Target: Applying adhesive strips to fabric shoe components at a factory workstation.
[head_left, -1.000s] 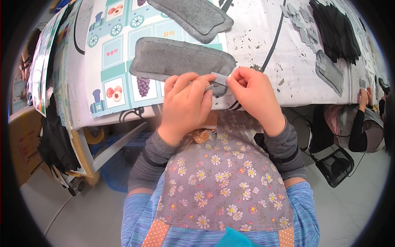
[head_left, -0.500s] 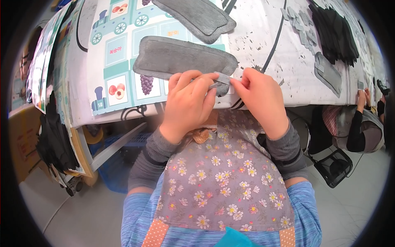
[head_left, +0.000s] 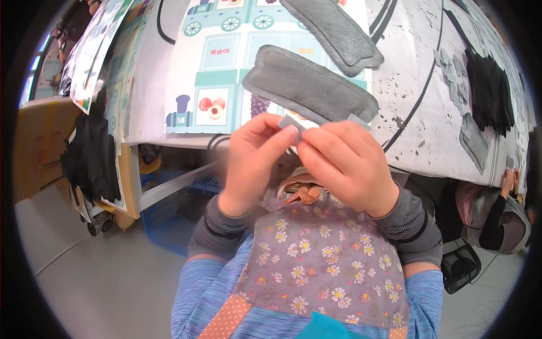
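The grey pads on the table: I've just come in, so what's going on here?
A person's left hand pinches a small grey piece, and the right hand has its fingertips up against it. Beyond the hands, two long grey pads lie mostly on a printed sheet. A black bundle sits farther right on the table.

Light is falling bright and even on the table [head_left: 403, 62] | shadow is darkening the space beneath the table | glare is whitening sheets [head_left: 104, 53] left of the table | blur is softening the left hand [head_left: 251, 164] by the table | the table's edges are bending toward the black rim
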The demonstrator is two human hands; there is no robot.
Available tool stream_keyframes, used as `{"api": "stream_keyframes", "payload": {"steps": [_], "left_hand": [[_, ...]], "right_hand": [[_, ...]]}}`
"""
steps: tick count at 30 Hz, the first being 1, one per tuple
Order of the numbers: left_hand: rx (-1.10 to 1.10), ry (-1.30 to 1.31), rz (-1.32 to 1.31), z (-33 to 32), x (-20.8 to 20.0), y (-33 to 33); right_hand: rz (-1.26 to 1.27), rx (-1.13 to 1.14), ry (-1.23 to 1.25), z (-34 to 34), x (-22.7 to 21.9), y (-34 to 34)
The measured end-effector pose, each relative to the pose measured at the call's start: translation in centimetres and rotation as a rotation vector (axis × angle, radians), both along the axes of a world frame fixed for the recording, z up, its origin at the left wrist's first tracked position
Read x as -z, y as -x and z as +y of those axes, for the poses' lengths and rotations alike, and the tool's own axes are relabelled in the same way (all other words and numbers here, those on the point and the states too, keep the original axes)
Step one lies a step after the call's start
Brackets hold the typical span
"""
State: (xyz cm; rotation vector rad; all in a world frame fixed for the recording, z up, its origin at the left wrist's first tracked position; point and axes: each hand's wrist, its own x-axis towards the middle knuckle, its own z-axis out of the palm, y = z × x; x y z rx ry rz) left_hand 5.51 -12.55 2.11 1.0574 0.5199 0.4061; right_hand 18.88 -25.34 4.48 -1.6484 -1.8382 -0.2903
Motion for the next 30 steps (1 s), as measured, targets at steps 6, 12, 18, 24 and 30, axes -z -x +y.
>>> {"api": "stream_keyframes", "payload": {"steps": [6, 12, 18, 24, 30], "left_hand": [[-0.219, -0.425, 0.128, 4.9, -0.5, -0.1], [-0.107, -0.851, 0.415, 10.5, 0.1, -2.8], [-0.078, -0.845, 0.468, 12.2, 3.0, -3.7], [-0.072, -0.795, 0.54, 12.7, 3.7, -3.6], [-0.053, -0.829, 0.642, 12.5, 3.2, -3.9]], "right_hand": [[-0.139, 0.11, -0.158, 5.5, 0.5, 0.0], [-0.145, 0.336, -0.048, 9.6, 3.2, -0.9], [-0.116, 0.419, 0.046, 11.0, 4.9, 0.0], [-0.097, 0.445, 0.041, 11.3, 5.3, 0.2], [-0.077, 0.441, 0.063, 11.5, 5.3, 0.2]]}}
